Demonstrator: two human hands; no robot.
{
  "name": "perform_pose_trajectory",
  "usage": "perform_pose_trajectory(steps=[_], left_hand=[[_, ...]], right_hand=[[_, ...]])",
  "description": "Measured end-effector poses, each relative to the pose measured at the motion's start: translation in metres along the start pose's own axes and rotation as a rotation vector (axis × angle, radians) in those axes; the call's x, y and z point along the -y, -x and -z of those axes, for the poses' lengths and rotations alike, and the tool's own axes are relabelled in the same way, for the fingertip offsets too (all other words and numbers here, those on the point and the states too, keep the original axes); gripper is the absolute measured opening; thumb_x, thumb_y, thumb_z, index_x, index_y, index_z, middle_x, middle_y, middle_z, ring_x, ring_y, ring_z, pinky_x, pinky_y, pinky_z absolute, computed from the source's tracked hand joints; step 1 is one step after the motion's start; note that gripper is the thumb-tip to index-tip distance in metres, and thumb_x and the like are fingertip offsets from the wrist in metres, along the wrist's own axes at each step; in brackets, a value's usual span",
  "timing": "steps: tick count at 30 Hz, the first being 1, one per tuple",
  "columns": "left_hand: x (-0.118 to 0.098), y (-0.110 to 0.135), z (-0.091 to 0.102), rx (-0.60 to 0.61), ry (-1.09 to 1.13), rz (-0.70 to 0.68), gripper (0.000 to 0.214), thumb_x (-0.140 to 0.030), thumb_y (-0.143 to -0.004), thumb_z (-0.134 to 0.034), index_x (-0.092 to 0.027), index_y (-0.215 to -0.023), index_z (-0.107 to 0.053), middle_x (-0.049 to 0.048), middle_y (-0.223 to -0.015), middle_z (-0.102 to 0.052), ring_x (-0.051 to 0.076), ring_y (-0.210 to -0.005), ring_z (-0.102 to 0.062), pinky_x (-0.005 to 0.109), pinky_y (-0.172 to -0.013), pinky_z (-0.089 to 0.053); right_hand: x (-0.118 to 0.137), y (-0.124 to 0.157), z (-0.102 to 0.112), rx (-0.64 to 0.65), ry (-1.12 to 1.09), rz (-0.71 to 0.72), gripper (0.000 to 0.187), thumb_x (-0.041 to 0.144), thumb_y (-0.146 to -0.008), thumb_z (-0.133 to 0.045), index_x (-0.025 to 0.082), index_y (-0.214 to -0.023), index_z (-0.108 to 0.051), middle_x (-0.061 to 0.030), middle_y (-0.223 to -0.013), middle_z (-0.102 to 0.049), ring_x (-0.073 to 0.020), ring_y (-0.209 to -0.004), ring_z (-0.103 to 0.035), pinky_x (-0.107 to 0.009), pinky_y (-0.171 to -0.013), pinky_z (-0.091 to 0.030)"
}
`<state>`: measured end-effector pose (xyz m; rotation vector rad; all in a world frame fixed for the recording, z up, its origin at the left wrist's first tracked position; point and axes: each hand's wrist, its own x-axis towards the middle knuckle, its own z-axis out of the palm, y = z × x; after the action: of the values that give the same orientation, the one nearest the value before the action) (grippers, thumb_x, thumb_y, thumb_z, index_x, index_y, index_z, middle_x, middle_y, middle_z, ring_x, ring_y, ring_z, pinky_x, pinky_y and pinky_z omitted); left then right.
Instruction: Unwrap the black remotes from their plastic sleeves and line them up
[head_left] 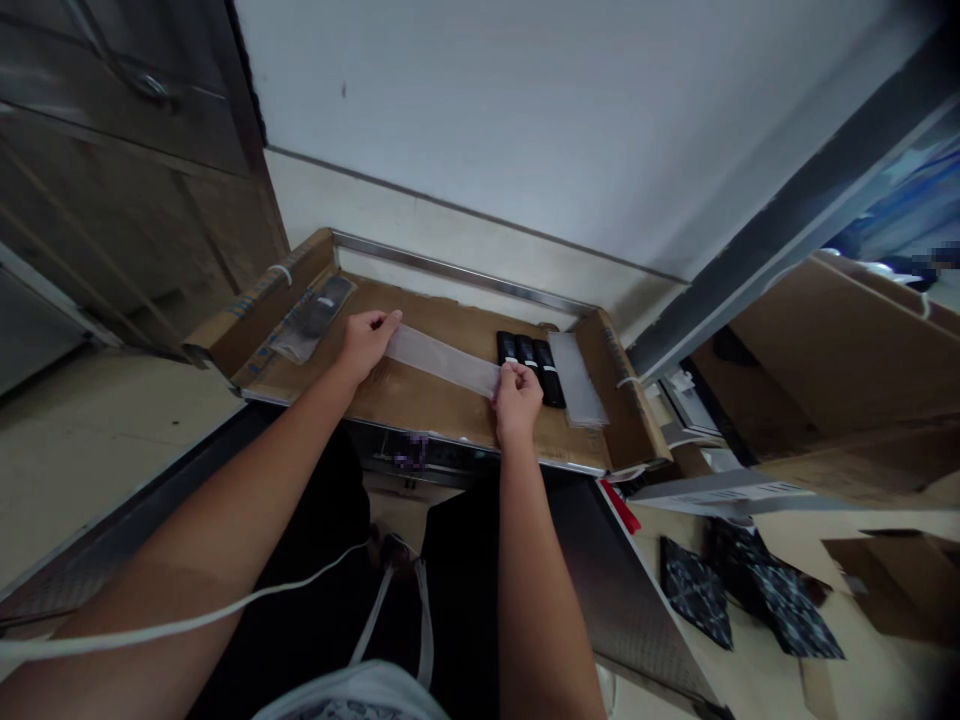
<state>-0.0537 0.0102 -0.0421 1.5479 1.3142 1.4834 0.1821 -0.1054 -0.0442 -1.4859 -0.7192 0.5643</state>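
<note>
Cardboard sheet (442, 315) opened flat on a steel-edged tabletop (551, 462), white wall (525, 120) behind. Clear plastic strip (442, 360) stretched across the cardboard, held between both hands. Left hand (367, 345) has a narrow grip, pinching the strip's left end between thumb and fingers. Right hand (517, 400) has a narrow grip on the right end. Three black oblong packs (529, 368) just beyond right hand, pile of clear sleeves (576, 378) beside them. Grey item in plastic bag (315, 315) lies left of left hand.
</note>
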Motion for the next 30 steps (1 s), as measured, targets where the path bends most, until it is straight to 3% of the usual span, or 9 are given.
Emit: perform_pose_trajectory(steps=[6, 12, 21, 25, 27, 30], left_hand=[[-0.003, 0.0, 0.001, -0.018, 0.022, 0.004, 0.034, -0.043, -0.085, -0.065, -0.018, -0.061, -0.065, -0.0008, -0.058, -0.052, 0.013, -0.058, -0.043, 0.027, -0.056, -0.029], [-0.007, 0.003, 0.0, 0.047, 0.053, -0.01, 0.035, -0.043, -0.083, -0.067, -0.019, -0.058, -0.063, -0.0011, -0.055, -0.048, 0.013, -0.055, -0.039, 0.028, -0.054, -0.028], [-0.006, 0.002, 0.001, -0.025, 0.058, 0.017, 0.032, -0.041, -0.084, -0.067, -0.018, -0.061, -0.065, -0.0005, -0.057, -0.051, 0.012, -0.055, -0.041, 0.027, -0.053, -0.029], [-0.006, 0.002, 0.001, -0.043, 0.04, 0.023, 0.032, -0.041, -0.084, -0.067, -0.018, -0.062, -0.066, -0.0005, -0.058, -0.052, 0.012, -0.056, -0.042, 0.027, -0.053, -0.029], [-0.006, 0.002, 0.001, -0.052, 0.048, 0.027, 0.032, -0.042, -0.085, -0.067, -0.018, -0.064, -0.066, -0.0004, -0.06, -0.053, 0.012, -0.057, -0.042, 0.027, -0.053, -0.03], [-0.004, 0.001, 0.0, -0.066, 0.055, 0.037, 0.031, -0.041, -0.085, -0.067, -0.018, -0.065, -0.066, -0.0004, -0.06, -0.053, 0.012, -0.057, -0.043, 0.027, -0.054, -0.031]], right_hand=[[-0.003, 0.005, 0.007, -0.021, 0.019, 0.057, 0.038, 0.049, -0.085, -0.056, 0.017, -0.103, -0.067, 0.0022, -0.073, -0.058, -0.012, -0.055, -0.048, -0.022, -0.048, -0.041], [0.004, 0.009, 0.008, 0.048, -0.082, 0.053, 0.042, 0.052, -0.075, -0.063, 0.017, -0.099, -0.064, 0.0045, -0.067, -0.056, -0.0111, -0.055, -0.047, -0.021, -0.051, -0.039], [-0.003, 0.009, 0.009, 0.047, 0.102, 0.16, 0.036, 0.05, -0.08, -0.066, 0.016, -0.093, -0.067, 0.0066, -0.059, -0.053, -0.011, -0.054, -0.047, -0.023, -0.053, -0.036], [0.002, 0.01, 0.01, -0.009, 0.028, 0.127, 0.04, 0.053, -0.078, -0.069, 0.016, -0.093, -0.065, 0.0077, -0.058, -0.052, -0.0099, -0.051, -0.045, -0.022, -0.051, -0.037], [0.006, 0.012, 0.012, 0.064, -0.039, 0.043, 0.042, 0.058, -0.077, -0.069, 0.018, -0.087, -0.063, 0.0082, -0.055, -0.05, -0.0093, -0.045, -0.043, -0.022, -0.044, -0.034], [0.012, 0.015, 0.015, 0.283, -0.07, -0.066, 0.046, 0.064, -0.076, -0.069, 0.019, -0.073, -0.059, 0.0058, -0.051, -0.052, -0.0104, -0.039, -0.047, -0.021, -0.034, -0.03]])
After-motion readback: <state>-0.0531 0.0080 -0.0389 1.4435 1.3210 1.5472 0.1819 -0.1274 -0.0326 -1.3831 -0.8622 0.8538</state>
